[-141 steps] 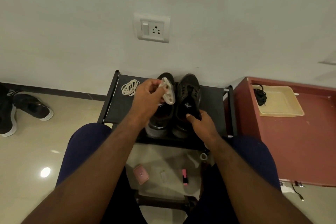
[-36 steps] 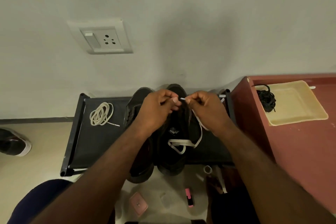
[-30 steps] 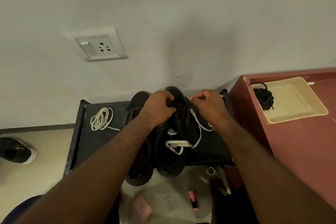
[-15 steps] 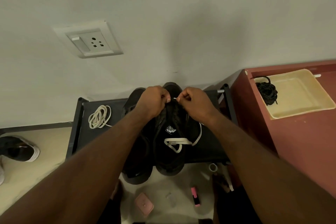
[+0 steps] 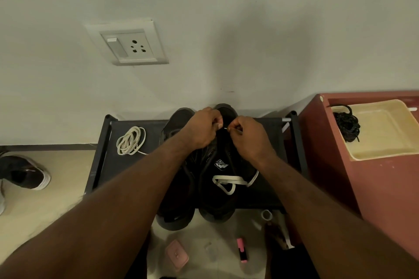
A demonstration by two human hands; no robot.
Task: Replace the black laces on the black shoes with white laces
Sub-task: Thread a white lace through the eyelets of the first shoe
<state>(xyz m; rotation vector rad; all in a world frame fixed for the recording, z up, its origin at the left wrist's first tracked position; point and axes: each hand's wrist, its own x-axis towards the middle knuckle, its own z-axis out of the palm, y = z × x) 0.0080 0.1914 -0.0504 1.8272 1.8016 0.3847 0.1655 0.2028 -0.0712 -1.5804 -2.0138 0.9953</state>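
The right hand (image 5: pixel 247 137) is clenched, its thumb and forefinger pinching the thin tip of the white lace (image 5: pixel 226 180). The left hand (image 5: pixel 200 130) is also curled, and its fingertips (image 5: pixel 218 125) close on the same short tip from the other side, so the two hands almost touch. They work above the far part of the black shoe (image 5: pixel 217 204). Nearer to the person, the lace crosses this shoe as one flat band, and a loose piece runs out over the shoe's right side toward the right wrist. The second black shoe (image 5: pixel 174 215) stands just beside it on the left, partly hidden under the left forearm. Both shoes lie on a black rack (image 5: pixel 99 161). Their far ends are near the wall and their near ends hang over the rack's front edge. On the left part of the rack lies a spare white lace (image 5: pixel 130 140) in a coil, with bare surface between it and the shoes. A narrower bare strip is on the right, up to the rack's right post. Just beyond this post stands a red cabinet (image 5: pixel 367 188). On it is a cream tray (image 5: pixel 390 142) with the black laces (image 5: pixel 347 124) in its left corner.
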